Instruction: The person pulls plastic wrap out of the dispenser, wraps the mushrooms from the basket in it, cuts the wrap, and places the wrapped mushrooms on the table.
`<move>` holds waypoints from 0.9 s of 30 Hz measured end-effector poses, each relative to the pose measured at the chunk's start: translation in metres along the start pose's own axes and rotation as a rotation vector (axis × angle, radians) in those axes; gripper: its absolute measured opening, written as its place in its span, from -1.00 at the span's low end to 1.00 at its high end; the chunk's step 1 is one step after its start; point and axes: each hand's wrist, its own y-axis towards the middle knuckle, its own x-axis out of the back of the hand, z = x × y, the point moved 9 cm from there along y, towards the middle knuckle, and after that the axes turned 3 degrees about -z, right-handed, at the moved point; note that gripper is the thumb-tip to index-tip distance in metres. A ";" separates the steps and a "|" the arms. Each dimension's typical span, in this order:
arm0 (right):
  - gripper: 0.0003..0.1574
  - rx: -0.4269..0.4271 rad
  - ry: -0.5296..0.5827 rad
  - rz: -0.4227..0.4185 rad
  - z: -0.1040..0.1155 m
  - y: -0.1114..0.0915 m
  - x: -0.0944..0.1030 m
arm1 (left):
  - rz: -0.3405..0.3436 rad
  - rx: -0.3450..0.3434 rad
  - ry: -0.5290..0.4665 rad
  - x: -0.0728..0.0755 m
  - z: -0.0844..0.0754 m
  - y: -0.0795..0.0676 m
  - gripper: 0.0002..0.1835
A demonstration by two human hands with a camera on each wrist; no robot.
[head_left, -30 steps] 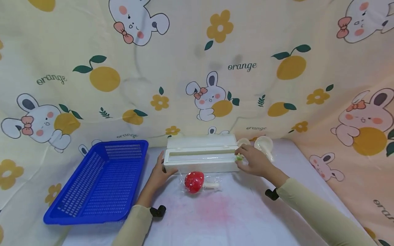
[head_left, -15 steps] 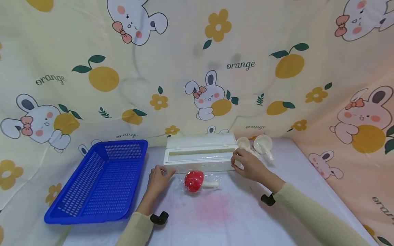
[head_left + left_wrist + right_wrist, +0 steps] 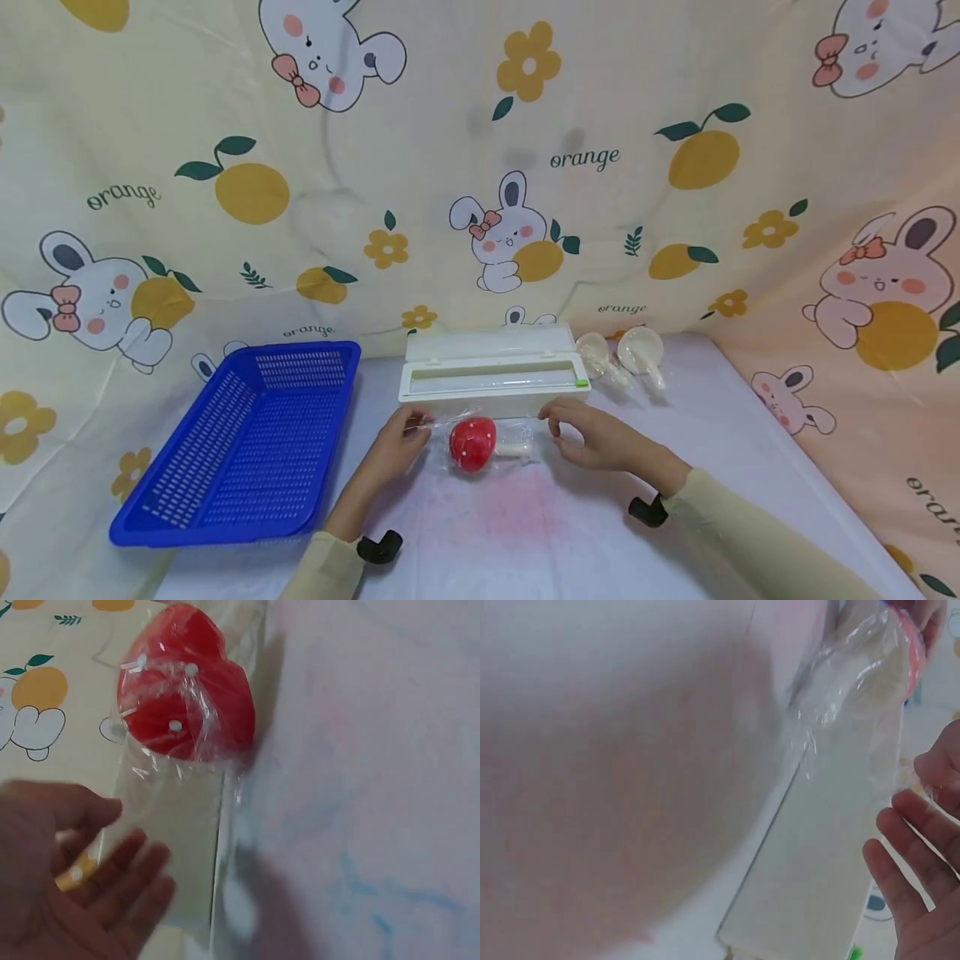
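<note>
A long white cling film dispenser [image 3: 487,407] lies across the table with its lid [image 3: 487,342] raised. A green slider [image 3: 582,383] sits at its right end. Clear cling film [image 3: 467,413] spans the front of the box, faint and hard to trace. My left hand [image 3: 397,442] pinches it at the left, and my right hand [image 3: 592,435] pinches it at the right between thumb and forefinger. Between the hands rests a toy mushroom [image 3: 472,444] in clear wrapping, its red cap white-dotted, its pale stem [image 3: 513,450] pointing right. The left wrist view shows the red cap [image 3: 187,690] close up.
A blue perforated plastic basket [image 3: 330,467] stands at the left. Two pale, round-headed pieces with handles, a smaller one [image 3: 595,350] and a larger one [image 3: 641,350], lie in clear wrappers at the back right. A patterned curtain [image 3: 420,150] hangs behind the table.
My right hand has left the dispenser's right end, moving left and toward me, exposing the green slider. My left hand has come off the box's left end. Both hands now pinch film before the box.
</note>
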 end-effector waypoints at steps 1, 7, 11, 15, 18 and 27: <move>-0.68 0.000 0.015 0.005 0.003 -0.001 -0.002 | 0.021 -0.009 -0.007 -0.002 0.000 -0.001 -0.86; -0.67 0.017 0.050 0.028 0.017 -0.004 -0.015 | 0.190 -0.078 -0.010 -0.016 -0.007 -0.009 -0.88; -0.68 0.060 0.072 0.034 0.028 -0.003 -0.021 | 0.264 -0.071 0.011 -0.023 -0.008 -0.014 -0.67; -0.69 0.080 0.090 0.058 0.037 -0.003 -0.030 | 0.289 -0.044 0.039 -0.027 -0.006 -0.014 -0.50; -0.68 0.082 0.097 0.077 0.041 -0.003 -0.036 | 0.275 -0.053 0.064 -0.029 -0.005 -0.012 -0.53; -0.76 0.033 0.066 0.117 0.039 -0.003 -0.057 | 0.215 -0.085 0.079 -0.031 -0.005 -0.006 -0.73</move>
